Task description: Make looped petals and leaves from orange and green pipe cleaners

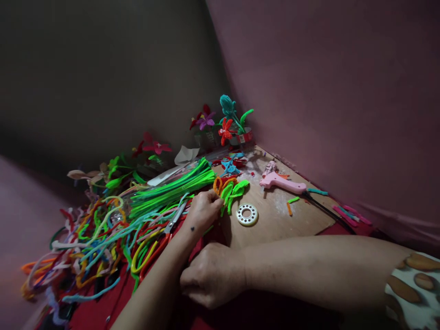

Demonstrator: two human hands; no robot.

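My left hand [205, 208] is closed, with its fingertips beside bent bright green pipe cleaners [235, 192]; whether it grips them I cannot tell. Orange pipe cleaner loops [223, 184] lie just beyond those fingers. Nearer to me, my right hand [216, 275] is curled closed, and anything inside it is hidden. A pale ring with round holes [247, 214] lies on the board to the right of the green pieces. Scissors [175, 217] with open blades rest among the pipe cleaners, left of my left hand.
A pink glue gun [283, 182] with a black cord lies on the wooden board [271, 224]. Bundled green pipe cleaners [172, 190] and a tangled multicoloured heap [99, 243] fill the left. Pipe cleaner flowers [227, 110] stand at the back corner, against the walls.
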